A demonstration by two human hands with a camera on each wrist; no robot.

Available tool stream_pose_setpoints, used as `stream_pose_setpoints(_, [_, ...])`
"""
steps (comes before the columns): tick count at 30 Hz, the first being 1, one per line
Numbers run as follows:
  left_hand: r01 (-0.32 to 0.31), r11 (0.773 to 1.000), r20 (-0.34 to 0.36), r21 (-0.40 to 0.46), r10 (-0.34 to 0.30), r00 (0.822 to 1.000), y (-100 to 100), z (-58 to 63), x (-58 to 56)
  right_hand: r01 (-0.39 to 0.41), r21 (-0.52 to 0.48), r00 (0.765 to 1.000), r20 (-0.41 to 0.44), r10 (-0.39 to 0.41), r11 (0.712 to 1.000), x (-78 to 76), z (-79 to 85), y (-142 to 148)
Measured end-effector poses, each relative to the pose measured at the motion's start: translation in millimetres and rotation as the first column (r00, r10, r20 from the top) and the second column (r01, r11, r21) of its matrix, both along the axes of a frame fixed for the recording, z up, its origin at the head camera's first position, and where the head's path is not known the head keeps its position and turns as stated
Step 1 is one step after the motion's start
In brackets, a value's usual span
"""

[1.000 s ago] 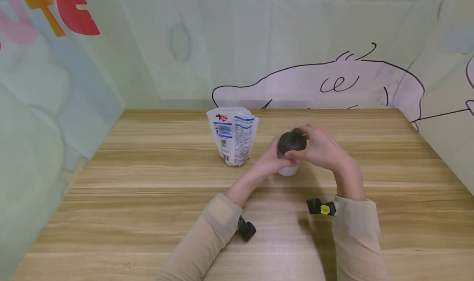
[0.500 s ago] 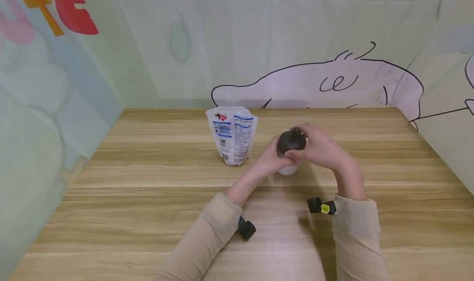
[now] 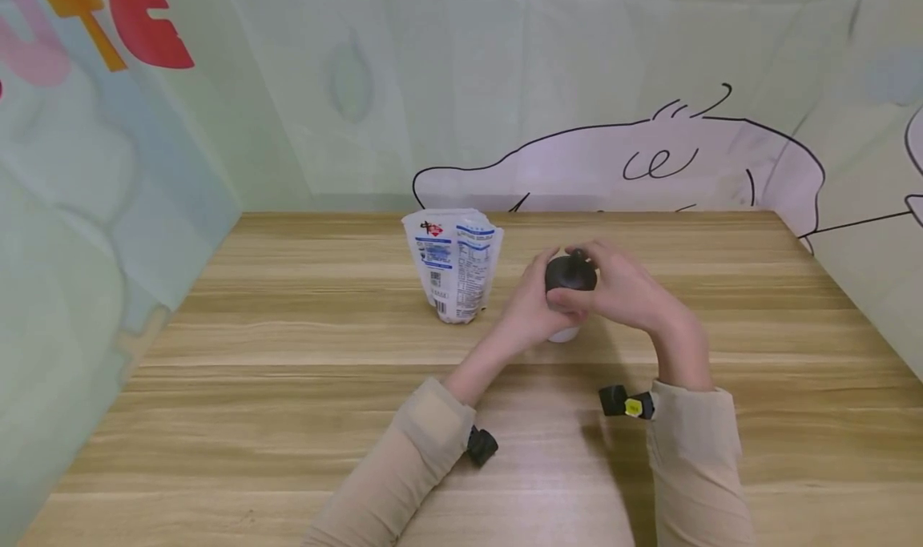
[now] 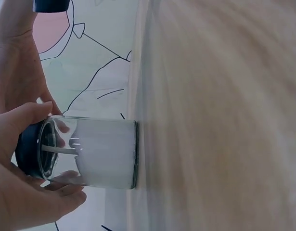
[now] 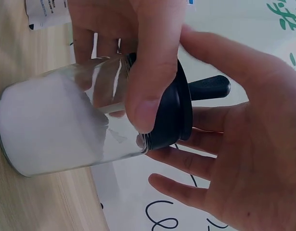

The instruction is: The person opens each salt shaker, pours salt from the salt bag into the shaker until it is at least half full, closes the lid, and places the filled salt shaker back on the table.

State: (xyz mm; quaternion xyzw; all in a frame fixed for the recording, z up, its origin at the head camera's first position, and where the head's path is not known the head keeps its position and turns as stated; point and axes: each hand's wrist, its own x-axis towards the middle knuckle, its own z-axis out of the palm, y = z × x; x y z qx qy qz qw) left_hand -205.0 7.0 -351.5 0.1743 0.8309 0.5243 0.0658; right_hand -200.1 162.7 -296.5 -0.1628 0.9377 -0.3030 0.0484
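Observation:
A glass seasoning jar (image 4: 104, 154) of white powder stands upright on the wooden table, its black lid (image 3: 570, 279) on top. Out of the lid sticks a short black handle (image 5: 210, 88), and a thin stem shows through the glass below it. My left hand (image 3: 530, 307) grips the jar at the neck and lower lid, thumb (image 5: 148, 106) along the near side. From the other side my right hand (image 3: 627, 291) holds the lid, its thumb across the front and fingers behind. Part of the right fingers is hidden by the lid.
A white pouch (image 3: 454, 267) with blue print stands left of the jar, a little apart. Behind the table (image 3: 288, 419) hangs a printed cloth backdrop (image 3: 447, 90). Wrist cameras (image 3: 481, 446) are strapped at both sleeves.
My left hand has shifted slightly up and right around the jar, its fingers now higher beside the lid. The right hand, jar and pouch stay nearly where they were.

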Motion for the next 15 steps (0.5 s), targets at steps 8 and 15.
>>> stream_pose_setpoints(8, [-0.058, 0.996, -0.028, -0.069, 0.056, 0.998, -1.5, 5.7, 4.1, 0.034, -0.022, 0.999, 0.004, -0.034, 0.999, -1.3, 1.4, -1.0])
stream_pose_setpoints(15, [-0.110, 0.975, -0.081, -0.191, 0.096, 0.992, -4.7, 12.6, 7.5, 0.060, -0.093, 0.989, -0.127, -0.071, 0.994, -0.3, 4.8, -2.5])
